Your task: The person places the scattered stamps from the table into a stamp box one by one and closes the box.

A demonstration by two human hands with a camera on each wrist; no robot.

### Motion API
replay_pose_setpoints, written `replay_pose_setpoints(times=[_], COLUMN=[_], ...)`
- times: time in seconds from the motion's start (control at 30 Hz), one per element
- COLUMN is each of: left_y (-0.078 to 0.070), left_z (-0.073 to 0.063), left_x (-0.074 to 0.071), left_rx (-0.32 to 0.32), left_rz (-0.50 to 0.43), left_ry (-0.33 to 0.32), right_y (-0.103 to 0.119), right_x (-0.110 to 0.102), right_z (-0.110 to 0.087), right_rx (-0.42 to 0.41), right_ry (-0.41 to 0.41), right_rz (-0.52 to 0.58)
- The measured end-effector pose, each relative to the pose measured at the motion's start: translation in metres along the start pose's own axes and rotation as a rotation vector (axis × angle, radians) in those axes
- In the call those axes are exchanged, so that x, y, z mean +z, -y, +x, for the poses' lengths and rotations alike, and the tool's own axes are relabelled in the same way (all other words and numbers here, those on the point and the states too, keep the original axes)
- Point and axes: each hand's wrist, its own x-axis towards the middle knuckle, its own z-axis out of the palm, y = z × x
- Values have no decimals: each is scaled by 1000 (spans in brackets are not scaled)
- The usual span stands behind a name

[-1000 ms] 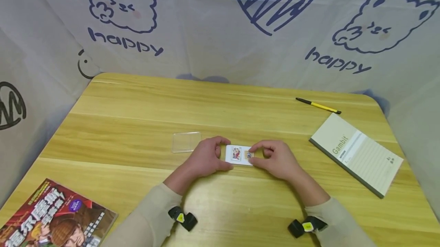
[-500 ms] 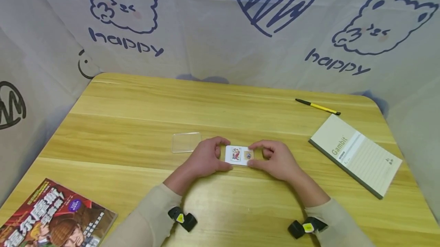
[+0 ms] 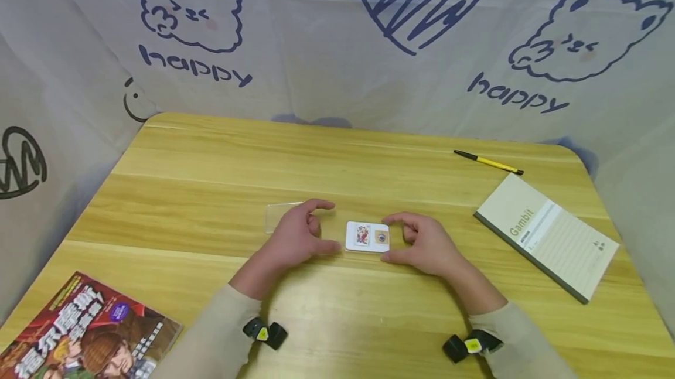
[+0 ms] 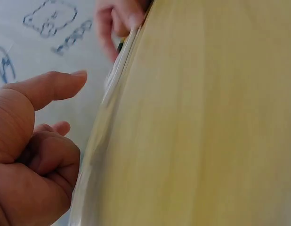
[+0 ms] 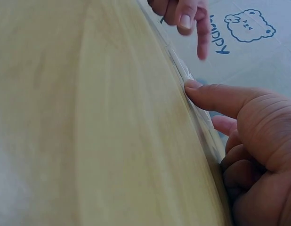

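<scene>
A small white card lies flat on the wooden table in the head view, with two stamp-like pictures side by side on it. My right hand has its thumb and index finger at the near and far edges of the card's right end, gripping it. Left of the card, my left hand is apart from it, thumb and index finger spread with nothing between them. Behind that hand lies a clear plastic cover, partly hidden. In the right wrist view, my right thumb meets the thin edge of the card.
A notepad marked "Gambit" lies at the right of the table, with a yellow and black pen beyond it. An illustrated book occupies the near left corner. A printed white cloth hangs behind the table.
My left hand has let go of the card's left end and moved left, now covering part of the clear cover. The right hand and the card stay in nearly the same place.
</scene>
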Motion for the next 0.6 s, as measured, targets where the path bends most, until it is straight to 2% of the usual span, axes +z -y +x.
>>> replay_pose_setpoints(times=[0.17, 0.3, 0.47, 0.6], left_y=[8, 15, 20, 22], left_z=[-10, -16, -20, -20], left_x=[-28, -45, -58, -63], left_rx=[-54, -119, -186, -219], left_rz=[-45, -9, 99, 126], left_ry=[-83, -137, -174, -177], right_y=[2, 3, 2, 1], right_x=[-1, -2, -1, 0], right_z=[-1, -1, -1, 0], right_rx=[12, 21, 24, 18], right_ry=[1, 0, -4, -7], right_rz=[-6, -9, -6, -3])
